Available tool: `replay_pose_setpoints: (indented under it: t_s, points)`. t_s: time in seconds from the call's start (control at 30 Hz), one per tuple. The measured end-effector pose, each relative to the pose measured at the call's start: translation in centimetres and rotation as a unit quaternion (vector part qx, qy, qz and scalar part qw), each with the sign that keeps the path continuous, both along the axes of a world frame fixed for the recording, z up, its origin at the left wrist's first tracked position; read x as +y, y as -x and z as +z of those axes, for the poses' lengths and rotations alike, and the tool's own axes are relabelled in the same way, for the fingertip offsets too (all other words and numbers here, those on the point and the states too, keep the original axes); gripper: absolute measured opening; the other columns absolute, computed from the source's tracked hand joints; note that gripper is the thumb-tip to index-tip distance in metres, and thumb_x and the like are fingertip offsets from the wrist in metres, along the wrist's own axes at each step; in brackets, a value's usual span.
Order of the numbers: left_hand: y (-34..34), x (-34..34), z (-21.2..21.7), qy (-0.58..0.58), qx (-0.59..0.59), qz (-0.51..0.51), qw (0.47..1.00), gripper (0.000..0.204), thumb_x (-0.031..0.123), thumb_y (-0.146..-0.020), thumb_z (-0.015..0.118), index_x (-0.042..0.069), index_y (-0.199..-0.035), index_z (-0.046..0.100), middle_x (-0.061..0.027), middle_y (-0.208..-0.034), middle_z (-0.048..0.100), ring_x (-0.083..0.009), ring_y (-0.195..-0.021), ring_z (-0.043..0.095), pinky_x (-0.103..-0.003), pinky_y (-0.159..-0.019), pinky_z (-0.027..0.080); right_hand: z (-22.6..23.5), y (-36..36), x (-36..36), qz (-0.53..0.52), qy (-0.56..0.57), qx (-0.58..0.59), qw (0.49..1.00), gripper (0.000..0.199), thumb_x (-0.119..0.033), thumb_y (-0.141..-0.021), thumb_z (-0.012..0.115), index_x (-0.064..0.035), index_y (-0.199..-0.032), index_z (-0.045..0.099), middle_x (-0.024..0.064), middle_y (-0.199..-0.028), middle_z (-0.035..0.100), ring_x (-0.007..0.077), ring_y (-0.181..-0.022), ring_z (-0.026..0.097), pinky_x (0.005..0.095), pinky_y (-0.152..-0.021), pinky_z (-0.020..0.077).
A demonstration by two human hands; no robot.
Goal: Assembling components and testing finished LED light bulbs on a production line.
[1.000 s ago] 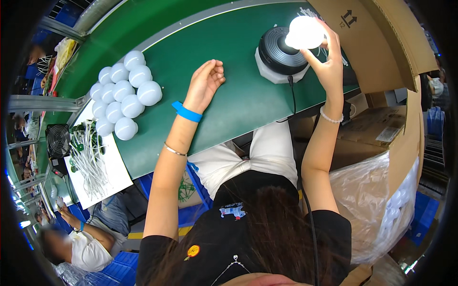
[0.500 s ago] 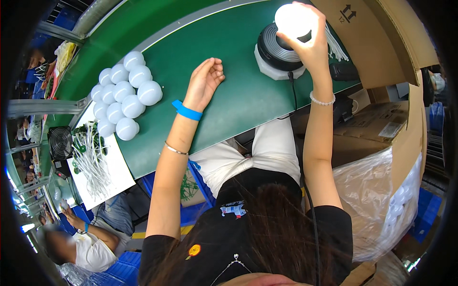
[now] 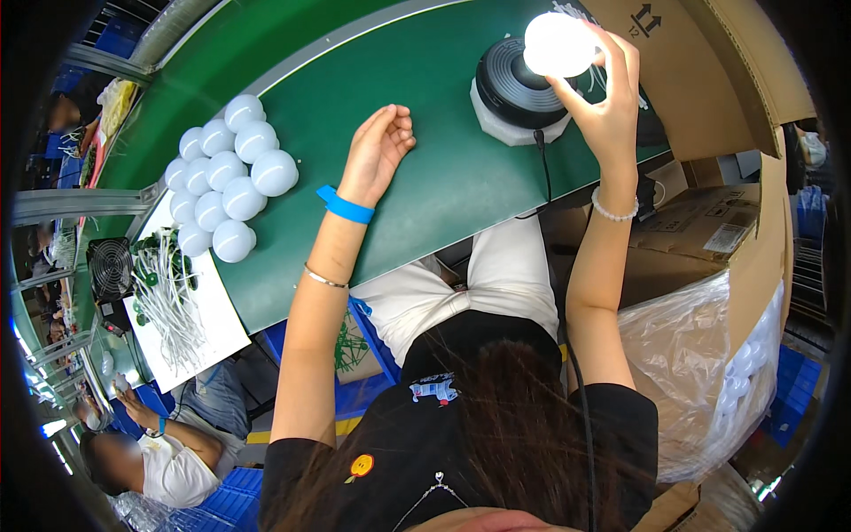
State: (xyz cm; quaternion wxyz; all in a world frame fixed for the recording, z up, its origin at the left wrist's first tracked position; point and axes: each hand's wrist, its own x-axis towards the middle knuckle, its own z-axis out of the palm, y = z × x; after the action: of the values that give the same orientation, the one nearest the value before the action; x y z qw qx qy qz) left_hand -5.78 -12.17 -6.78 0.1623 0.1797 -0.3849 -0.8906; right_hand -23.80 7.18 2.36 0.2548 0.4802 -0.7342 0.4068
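My right hand (image 3: 608, 97) grips a glowing white round bulb (image 3: 558, 44), lifted just above a black round socket unit on a white base (image 3: 519, 93). A black cable (image 3: 542, 164) runs down from that unit. My left hand (image 3: 379, 152) rests palm up on the green belt (image 3: 425, 115), fingers loosely curled, holding nothing. A blue band is on that wrist. Several unlit white bulbs (image 3: 226, 182) lie in a cluster to the left of my left hand.
A white sheet with green-and-white wired parts (image 3: 173, 310) and a small black fan (image 3: 111, 266) lie at the left. Cardboard boxes (image 3: 709, 97) stand on the right, above a clear plastic bag of bulbs (image 3: 709, 363). Another person sits at lower left (image 3: 160, 452).
My right hand has lifted the lit bulb up off the socket unit and moved it slightly away. My left hand has stayed on the belt.
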Motion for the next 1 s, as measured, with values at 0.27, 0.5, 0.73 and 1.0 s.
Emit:
replay_pose_setpoints:
  t_s: [0.27, 0.5, 0.73, 1.0]
  points:
    - [0.0, 0.0, 0.0, -0.009, 0.0, 0.004, 1.0, 0.018, 0.018, -0.091, 0.045, 0.002, -0.089, 0.054, -0.0021, -0.076, 0.052, -0.0097, -0.067, 0.048, -0.024, -0.063, 0.042, 0.4, 0.4, -1.7, 0.157, 0.097, -0.22, 0.958, 0.038, -0.012, -0.066, 0.073, -0.0009, -0.099, 0.056, 0.0112, -0.096, 0.058, 0.0207, -0.088, 0.054, 0.0318, -0.08, 0.0423]
    - [0.1, 0.0, 0.0, -0.009, 0.002, 0.001, 1.0, 0.018, 0.018, -0.091, 0.045, 0.002, -0.089, 0.053, -0.0024, -0.076, 0.051, -0.0101, -0.066, 0.047, -0.024, -0.063, 0.042, 0.2, 1.1, -3.0, 0.157, 0.079, -0.11, 0.978, 0.044, -0.013, -0.064, 0.075, -0.0007, -0.102, 0.055, 0.0104, -0.096, 0.058, 0.0255, -0.093, 0.053, 0.0359, -0.089, 0.0373]
    - [0.1, 0.0, -0.1, -0.016, 0.0, 0.01, 1.0, 0.017, 0.017, -0.09, 0.047, 0.003, -0.088, 0.056, -0.0021, -0.074, 0.055, -0.01, -0.066, 0.05, -0.025, -0.063, 0.043, -0.5, 1.0, 0.2, 0.041, -0.003, -0.079, 0.996, 0.062, -0.013, -0.063, 0.076, -0.0037, -0.117, 0.046, 0.0099, -0.115, 0.048, 0.0225, -0.104, 0.05, 0.0323, -0.087, 0.0413]
    - [0.1, -0.3, -0.2, -0.019, 0.015, -0.002, 1.0, 0.018, 0.018, -0.09, 0.047, 0.002, -0.088, 0.056, -0.002, -0.075, 0.054, -0.01, -0.066, 0.05, -0.025, -0.063, 0.043, 0.1, -1.0, -1.4, 0.073, 0.049, -0.072, 0.993, 0.058, -0.013, -0.062, 0.076, -0.0033, -0.112, 0.049, 0.0117, -0.108, 0.051, 0.0234, -0.098, 0.052, 0.0324, -0.083, 0.0423]
